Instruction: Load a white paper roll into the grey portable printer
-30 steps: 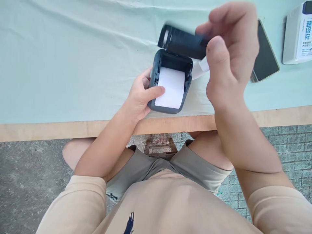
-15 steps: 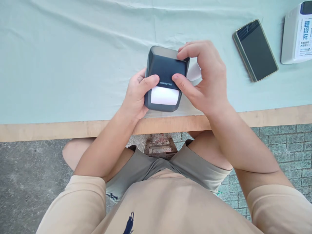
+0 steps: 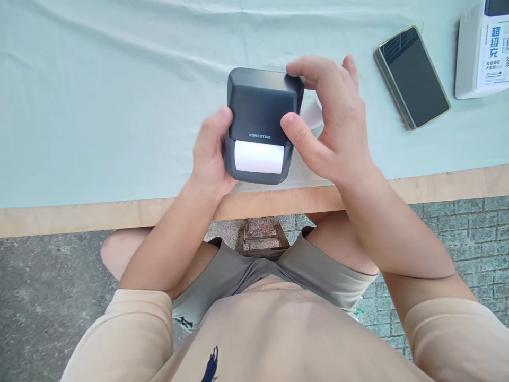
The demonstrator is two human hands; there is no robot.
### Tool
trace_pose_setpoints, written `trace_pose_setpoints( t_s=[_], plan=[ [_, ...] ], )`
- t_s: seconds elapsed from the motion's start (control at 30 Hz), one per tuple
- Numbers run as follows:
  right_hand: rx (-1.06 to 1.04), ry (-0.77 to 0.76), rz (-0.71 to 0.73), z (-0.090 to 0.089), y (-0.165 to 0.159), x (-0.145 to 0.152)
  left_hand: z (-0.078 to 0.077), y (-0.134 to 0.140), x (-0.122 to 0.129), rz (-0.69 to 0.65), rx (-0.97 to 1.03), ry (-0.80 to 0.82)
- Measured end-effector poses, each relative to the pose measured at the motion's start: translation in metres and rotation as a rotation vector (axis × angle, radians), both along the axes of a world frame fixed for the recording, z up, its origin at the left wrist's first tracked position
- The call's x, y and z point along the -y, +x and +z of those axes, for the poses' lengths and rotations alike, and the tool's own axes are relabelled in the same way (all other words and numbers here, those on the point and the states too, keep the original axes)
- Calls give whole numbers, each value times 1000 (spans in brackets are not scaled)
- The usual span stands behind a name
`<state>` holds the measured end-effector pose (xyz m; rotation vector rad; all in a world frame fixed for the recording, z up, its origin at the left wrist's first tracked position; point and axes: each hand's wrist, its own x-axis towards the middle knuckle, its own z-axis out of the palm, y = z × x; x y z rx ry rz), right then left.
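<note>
A dark label printer [image 3: 260,114] marked NIIMBOT is held above the cloth near the table's front edge. White label paper [image 3: 259,157] shows in the slot at its lower end. My left hand [image 3: 210,156] grips the printer's left side, thumb along the edge, its other fingers hidden beneath. My right hand [image 3: 334,116] is at the right side: thumb on the right front edge, index finger at the upper right corner, other fingers partly raised or hidden. Behind it, a white rounded object [image 3: 312,113] is mostly covered; I cannot tell its kind.
A light green cloth [image 3: 119,116] covers the table, whose bare wooden edge [image 3: 274,201] runs in front of me. At the right lie a smartphone [image 3: 413,77] and a white box-shaped device [image 3: 477,58] with a printed label. A wooden stool [image 3: 262,244] shows between my legs.
The printer has shifted slightly left and looks a little larger. My left thumb has slid off its front face to the left edge. Some right fingers have lifted.
</note>
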<state>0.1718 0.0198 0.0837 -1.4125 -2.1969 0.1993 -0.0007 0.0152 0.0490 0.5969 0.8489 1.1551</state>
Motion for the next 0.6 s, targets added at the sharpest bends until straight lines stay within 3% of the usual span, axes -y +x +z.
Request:
trace_pose_setpoints(
  t_s=[0.1, 0.3, 0.5, 0.6],
  plan=[
    [-28, -10, 18, 1, 1, 1, -1, 1, -2, 9, 33, -49],
    [-102, -26, 53, 0, 3, -2, -7, 1, -5, 20, 32, 17],
    [-70, 50, 325, 4, 20, -14, -10, 2, -5, 48, -28, -20],
    [-104, 241, 193, 3, 22, -17, -11, 3, -6, 55, -40, -34]
  ],
)
